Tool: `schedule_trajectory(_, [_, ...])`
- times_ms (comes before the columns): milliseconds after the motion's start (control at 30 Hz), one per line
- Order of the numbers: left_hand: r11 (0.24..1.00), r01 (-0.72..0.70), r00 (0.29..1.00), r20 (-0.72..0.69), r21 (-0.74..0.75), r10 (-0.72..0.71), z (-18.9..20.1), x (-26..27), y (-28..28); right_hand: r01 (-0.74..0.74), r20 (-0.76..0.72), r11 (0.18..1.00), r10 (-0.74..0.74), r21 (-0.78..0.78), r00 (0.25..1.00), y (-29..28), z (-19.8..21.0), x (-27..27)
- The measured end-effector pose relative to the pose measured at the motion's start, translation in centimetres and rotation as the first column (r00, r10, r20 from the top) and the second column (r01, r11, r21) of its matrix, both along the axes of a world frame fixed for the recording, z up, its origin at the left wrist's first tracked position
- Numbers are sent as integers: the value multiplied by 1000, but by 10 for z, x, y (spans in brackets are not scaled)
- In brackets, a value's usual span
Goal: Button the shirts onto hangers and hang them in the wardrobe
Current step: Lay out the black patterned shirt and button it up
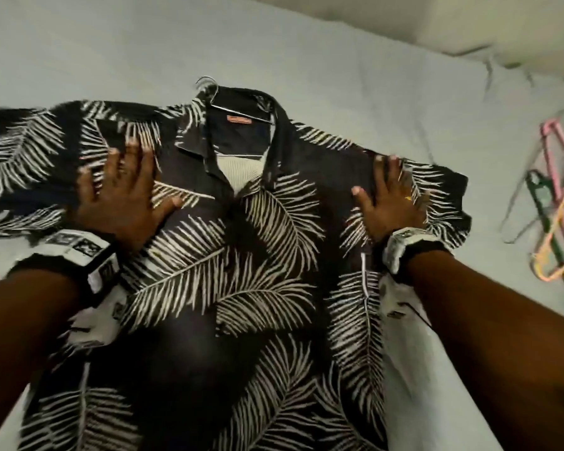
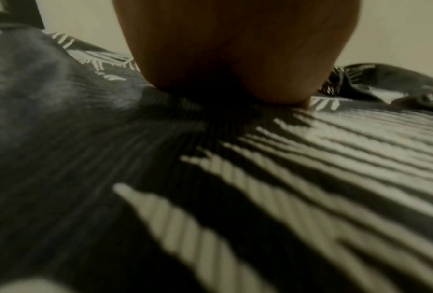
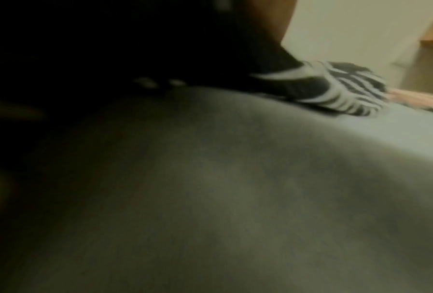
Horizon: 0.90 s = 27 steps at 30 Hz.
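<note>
Black fabric printed with white palm fronds makes up the shirt [image 1: 235,255], which lies face up and flat on a pale bed sheet [image 1: 339,60], collar toward twelve o'clock and hem toward six in the head view. Its front is closed below the collar, and a thin wire hanger [image 1: 238,110] sits inside the neck opening, its hook poking out past the collar at about eleven o'clock. An orange label shows just under the hanger bar.

The left hand [image 1: 124,193] lies palm down on the shirt's chest at about nine o'clock from the collar, fingers spread and straight, pressing the cloth. In the left wrist view the heel of that hand [image 2: 230,59] sits right on the ribbed fabric [image 2: 310,158]. The right hand [image 1: 391,203] lies palm down at about three o'clock, near the shoulder and sleeve seam, fingers also spread flat on the cloth. The right wrist view is dark and blurred; only a striped sleeve edge [image 3: 343,89] is clear there.

Well apart from the shirt, at three o'clock on the sheet, lies a loose pile of coloured hangers [image 1: 554,203], pink, green and orange.
</note>
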State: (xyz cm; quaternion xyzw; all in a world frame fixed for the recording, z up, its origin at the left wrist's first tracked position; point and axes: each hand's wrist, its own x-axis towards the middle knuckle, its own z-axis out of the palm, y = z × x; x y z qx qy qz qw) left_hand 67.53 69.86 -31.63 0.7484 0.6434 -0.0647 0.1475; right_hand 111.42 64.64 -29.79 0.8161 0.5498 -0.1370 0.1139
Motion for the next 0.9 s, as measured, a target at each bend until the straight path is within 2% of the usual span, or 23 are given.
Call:
schedule_trajectory(100, [999,-9,1000,-28,-44,7,0,-2,0,312,7,950,-312,15,950,-5,8,44])
schedule_trajectory(133, [998,-19,999,-30,-61,17,1,-1,2,337,7,940,-338,58,941,-2,13,44])
schedule_trajectory(167, [997,-25,999,-26,-78,23,0,0,2,291,14,951,-294,107,956,2,20,38])
schedule_trajectory(233, [993,-32,999,-31,-116,28,-1,1,4,55,-12,990,-54,129,998,13,22,21])
schedule_trajectory(267, [991,-38,999,-31,-127,34,-2,0,4,-60,-43,994,64,95,997,16,20,15])
schedule_trajectory(300, [990,-40,999,-29,-137,36,-2,0,3,-108,-50,994,109,22,993,14,16,13])
schedule_trajectory(333, [988,-41,999,-25,-146,38,-2,1,4,-83,-27,995,82,-54,996,10,10,20])
schedule_trajectory(367, [987,-41,999,-14,-156,40,-3,1,5,16,-1,995,-16,-101,1000,7,7,31])
schedule_trajectory(467, [989,-37,999,3,-147,38,-7,0,4,294,13,956,-294,-23,956,22,18,50])
schedule_trajectory(533, [992,-28,999,19,-127,30,-7,0,4,326,45,941,-331,90,943,51,46,23])
schedule_trajectory(600, [992,-26,999,30,-124,30,-9,-1,4,206,-39,942,-204,266,978,90,76,-30])
schedule_trajectory(633, [991,-27,999,33,-132,31,-9,-1,4,113,-101,939,-85,326,991,108,85,-63])
schedule_trajectory(700, [988,-26,999,39,-155,32,-8,-1,5,-148,-87,909,196,388,977,141,89,-122])
schedule_trajectory(733, [986,-28,999,39,-164,35,-8,-1,5,-283,-28,888,314,361,949,153,86,-148])
schedule_trajectory(800, [983,-24,999,34,-183,31,-7,-1,6,-514,119,831,500,211,858,168,73,-182])
schedule_trajectory(900, [977,-14,998,62,-212,28,-3,-2,7,-637,186,766,616,86,765,173,59,-205])
